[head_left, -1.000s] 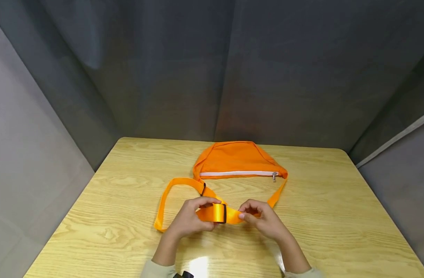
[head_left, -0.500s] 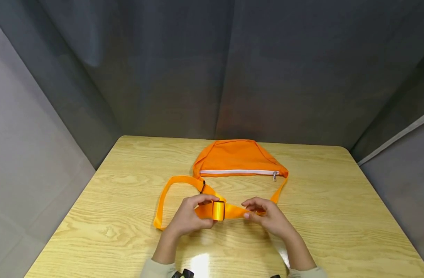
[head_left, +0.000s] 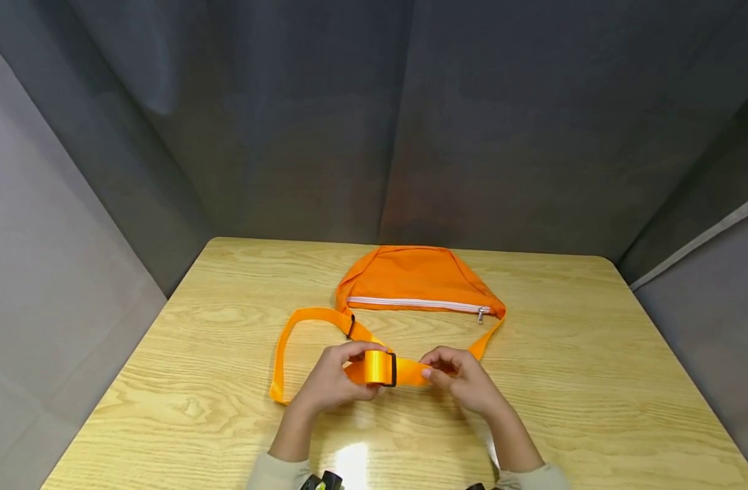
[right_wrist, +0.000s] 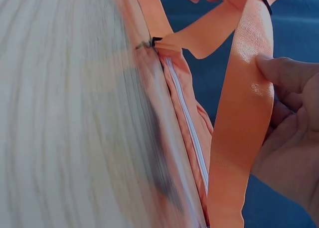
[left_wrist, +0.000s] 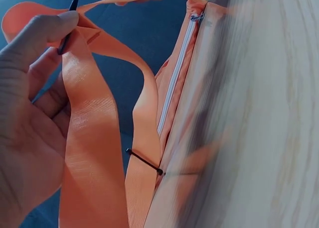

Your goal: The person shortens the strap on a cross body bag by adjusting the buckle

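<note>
An orange waist bag (head_left: 419,275) with a white zipper lies flat near the table's back edge, its metal zipper pull at the right end. Its orange strap (head_left: 278,354) loops out to the left and comes back in front of the bag. My left hand (head_left: 327,381) pinches a black slide buckle (left_wrist: 68,31) between thumb and fingers, with a loop of strap bulging through it. To the right, my right hand (head_left: 462,381) pinches the strap, its thumb (right_wrist: 279,73) lying on the webbing. A second black ring (head_left: 351,327) sits on the strap near the bag's left corner.
The light wood table (head_left: 594,381) extends to both sides of the bag. Behind it hangs a dark grey curtain (head_left: 300,122), with paler cloth panels (head_left: 55,272) at the sides.
The strap loop at the buckle looks larger and sits further left. My right hand slid slightly right along the strap, then came back left. The bag shifted slightly left.
</note>
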A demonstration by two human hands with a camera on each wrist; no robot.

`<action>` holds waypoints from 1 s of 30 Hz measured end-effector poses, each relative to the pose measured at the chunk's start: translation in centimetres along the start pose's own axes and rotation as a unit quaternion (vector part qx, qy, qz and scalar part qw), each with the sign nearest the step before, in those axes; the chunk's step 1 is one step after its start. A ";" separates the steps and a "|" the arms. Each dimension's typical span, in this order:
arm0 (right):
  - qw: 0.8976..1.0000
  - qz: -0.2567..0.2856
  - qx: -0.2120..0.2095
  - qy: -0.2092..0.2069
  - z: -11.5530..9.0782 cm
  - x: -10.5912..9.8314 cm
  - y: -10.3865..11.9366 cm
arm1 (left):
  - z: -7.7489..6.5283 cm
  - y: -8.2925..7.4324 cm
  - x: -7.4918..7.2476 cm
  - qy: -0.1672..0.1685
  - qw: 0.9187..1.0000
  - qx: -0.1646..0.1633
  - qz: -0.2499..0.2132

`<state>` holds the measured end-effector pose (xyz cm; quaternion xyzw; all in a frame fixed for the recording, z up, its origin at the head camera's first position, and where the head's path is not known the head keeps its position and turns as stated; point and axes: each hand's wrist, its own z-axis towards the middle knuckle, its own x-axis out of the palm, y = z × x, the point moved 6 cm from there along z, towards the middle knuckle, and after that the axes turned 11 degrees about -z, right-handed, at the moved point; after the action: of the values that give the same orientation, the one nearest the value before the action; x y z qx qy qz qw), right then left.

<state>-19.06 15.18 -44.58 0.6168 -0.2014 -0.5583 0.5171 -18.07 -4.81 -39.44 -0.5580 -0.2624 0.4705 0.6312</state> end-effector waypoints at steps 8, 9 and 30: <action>1.000 0.004 0.013 0.014 0.1 0.8 0.3 | -0.1 0.2 0.6 0.006 1.000 -0.017 0.007; 1.000 0.001 0.012 0.013 0.1 0.8 0.3 | -0.1 0.2 0.6 0.005 1.000 -0.019 0.004; 0.987 -0.086 -0.131 -0.026 -0.3 1.2 5.7 | 0.0 -0.2 1.0 -0.002 1.000 -0.022 -0.004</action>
<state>-16.58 12.08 -40.29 0.5438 -0.0864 -0.6383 0.5380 -17.61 -3.94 -39.44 -0.5694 -0.2763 0.4633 0.6203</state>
